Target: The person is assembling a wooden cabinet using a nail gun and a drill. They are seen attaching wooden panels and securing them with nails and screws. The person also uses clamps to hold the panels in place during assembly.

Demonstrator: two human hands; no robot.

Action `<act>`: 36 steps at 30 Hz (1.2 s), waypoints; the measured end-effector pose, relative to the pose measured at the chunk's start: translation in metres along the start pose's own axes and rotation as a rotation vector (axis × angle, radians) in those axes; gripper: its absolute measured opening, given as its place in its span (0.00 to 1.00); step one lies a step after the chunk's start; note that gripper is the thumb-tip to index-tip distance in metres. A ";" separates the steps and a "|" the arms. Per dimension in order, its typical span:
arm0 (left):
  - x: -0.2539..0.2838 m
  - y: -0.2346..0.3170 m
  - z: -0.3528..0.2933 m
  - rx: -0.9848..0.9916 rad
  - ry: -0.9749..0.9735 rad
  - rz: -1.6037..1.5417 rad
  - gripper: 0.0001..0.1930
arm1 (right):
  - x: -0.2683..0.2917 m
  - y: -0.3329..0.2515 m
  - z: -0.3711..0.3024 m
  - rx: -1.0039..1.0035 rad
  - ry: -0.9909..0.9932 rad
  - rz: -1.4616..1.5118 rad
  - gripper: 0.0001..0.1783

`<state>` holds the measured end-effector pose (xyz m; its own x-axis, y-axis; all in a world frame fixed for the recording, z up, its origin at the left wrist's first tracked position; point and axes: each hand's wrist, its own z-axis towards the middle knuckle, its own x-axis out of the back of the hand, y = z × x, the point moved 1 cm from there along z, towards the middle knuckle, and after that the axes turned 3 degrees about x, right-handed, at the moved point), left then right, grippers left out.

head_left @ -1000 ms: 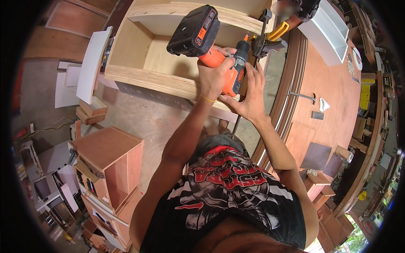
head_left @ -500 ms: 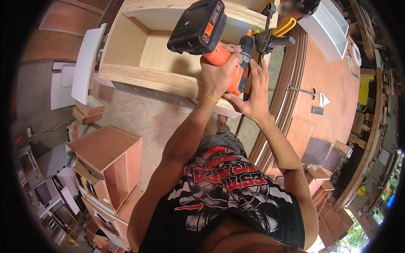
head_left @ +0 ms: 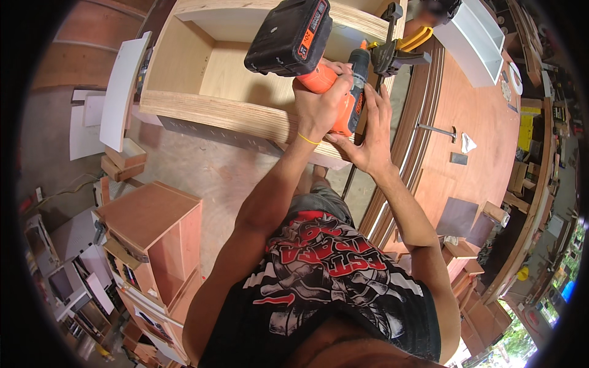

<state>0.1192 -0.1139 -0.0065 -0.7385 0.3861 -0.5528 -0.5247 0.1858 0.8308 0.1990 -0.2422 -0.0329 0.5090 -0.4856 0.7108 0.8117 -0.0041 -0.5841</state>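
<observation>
My left hand [head_left: 319,104] is wrapped around the grip of an orange and black cordless drill [head_left: 354,110], whose big black battery [head_left: 287,38] points up toward the far left. Against the drill's right side lies my right hand [head_left: 371,135], fingers stretched out and thumb spread toward the tool's rear. The drill rests over the right end of a pale plywood cabinet [head_left: 208,104], its orange tip pointing away from me beside a black clamp [head_left: 385,58] with yellow handles. Whether the tip touches the wood I cannot tell.
On the right, a long wooden tabletop [head_left: 485,178] carries a hammer [head_left: 438,132], a dark block [head_left: 459,159] and a white open box [head_left: 469,46]. A reddish-brown cabinet [head_left: 153,214] stands lower left, a white panel [head_left: 123,92] upper left. Part of another person [head_left: 451,9] shows at the top.
Both hands keep their places on the drill. The view has shifted slightly, so the surroundings sit a little farther left.
</observation>
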 end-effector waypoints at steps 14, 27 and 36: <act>-0.002 -0.004 0.003 -0.026 0.005 0.016 0.06 | -0.001 0.001 -0.003 -0.040 -0.003 0.040 0.62; -0.005 -0.005 0.005 -0.025 0.015 -0.009 0.07 | -0.002 -0.002 -0.004 -0.106 0.020 0.066 0.59; -0.002 -0.011 0.007 -0.030 0.026 0.002 0.06 | -0.001 -0.002 -0.004 -0.120 0.013 0.073 0.59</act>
<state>0.1292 -0.1106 -0.0138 -0.7502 0.3629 -0.5528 -0.5352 0.1579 0.8299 0.1960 -0.2452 -0.0344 0.5612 -0.4993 0.6602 0.7323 -0.0722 -0.6771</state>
